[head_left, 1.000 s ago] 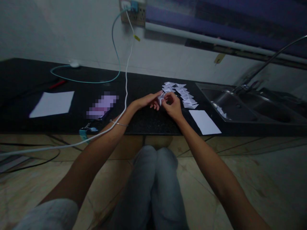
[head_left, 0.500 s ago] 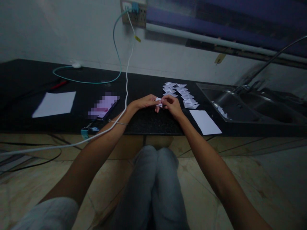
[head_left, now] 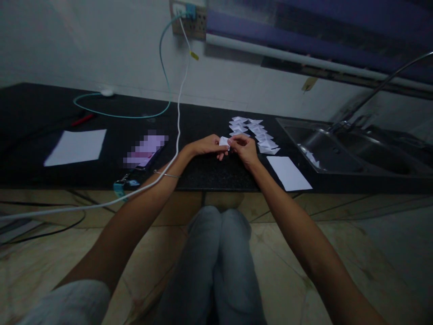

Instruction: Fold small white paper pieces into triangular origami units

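Note:
My left hand (head_left: pixel 205 146) and my right hand (head_left: pixel 244 150) meet over the black counter (head_left: pixel 209 169). Both pinch one small folded white paper piece (head_left: pixel 223 141) between their fingertips. Just behind them lie several folded white paper pieces (head_left: pixel 255 132) in rows. A flat white paper sheet (head_left: pixel 288 172) rests on the counter to the right of my right hand.
A steel sink (head_left: pixel 341 146) with a tap sits at the right. A phone (head_left: pixel 145 150) and a bigger white sheet (head_left: pixel 76 146) lie at the left. A white cable (head_left: pixel 176 131) and a teal cable (head_left: pixel 135 115) run from a wall socket (head_left: pixel 187 18). My knees are below the counter's edge.
The hands have turned the small paper piece and lowered it a little; it now sits flatter between the fingertips. The arms have hardly moved.

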Motion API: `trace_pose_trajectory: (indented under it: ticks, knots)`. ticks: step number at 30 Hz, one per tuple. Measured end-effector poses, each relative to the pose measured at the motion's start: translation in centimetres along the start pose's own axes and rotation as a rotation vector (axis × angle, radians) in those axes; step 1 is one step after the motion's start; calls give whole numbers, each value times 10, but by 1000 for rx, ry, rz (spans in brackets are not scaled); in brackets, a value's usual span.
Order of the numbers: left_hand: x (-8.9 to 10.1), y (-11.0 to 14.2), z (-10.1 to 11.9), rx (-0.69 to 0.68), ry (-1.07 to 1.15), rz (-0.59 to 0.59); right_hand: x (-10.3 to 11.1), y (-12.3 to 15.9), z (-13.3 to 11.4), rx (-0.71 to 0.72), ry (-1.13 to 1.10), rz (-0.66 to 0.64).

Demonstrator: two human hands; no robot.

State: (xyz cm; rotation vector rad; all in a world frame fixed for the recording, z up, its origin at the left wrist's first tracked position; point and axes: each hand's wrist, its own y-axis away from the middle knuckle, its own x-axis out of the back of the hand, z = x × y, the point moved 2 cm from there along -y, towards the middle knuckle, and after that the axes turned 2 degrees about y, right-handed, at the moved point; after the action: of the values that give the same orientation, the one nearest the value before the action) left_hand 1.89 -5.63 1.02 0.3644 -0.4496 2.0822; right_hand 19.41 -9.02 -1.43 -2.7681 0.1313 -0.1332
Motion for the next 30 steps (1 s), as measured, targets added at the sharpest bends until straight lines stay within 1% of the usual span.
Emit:
trace_pose_trajectory:
  ticks: [7, 14, 17, 20, 23, 25, 30]
  knots:
    - [3, 2, 1, -41, -11, 31, -3, 2, -1, -42, 11, -58]
    - [1, 0, 1, 19, 51, 110, 4, 1, 2, -28, -39, -13]
    - [1, 0, 1, 23, -12, 182, 5, 0, 3, -65, -43, 6]
    - [0, 1, 1, -8, -82, 207, 3, 1, 2, -89, -11, -32]
    - [1, 1, 1, -54, -117, 217, 0, 1, 2, -56, 50, -95]
    - [2, 2, 0, -78, -123, 209, 0, 1, 2, -27, 70, -112]
    - [4, 2, -3, -100, -30, 190, 3, 1, 3, 67, 118, -74]
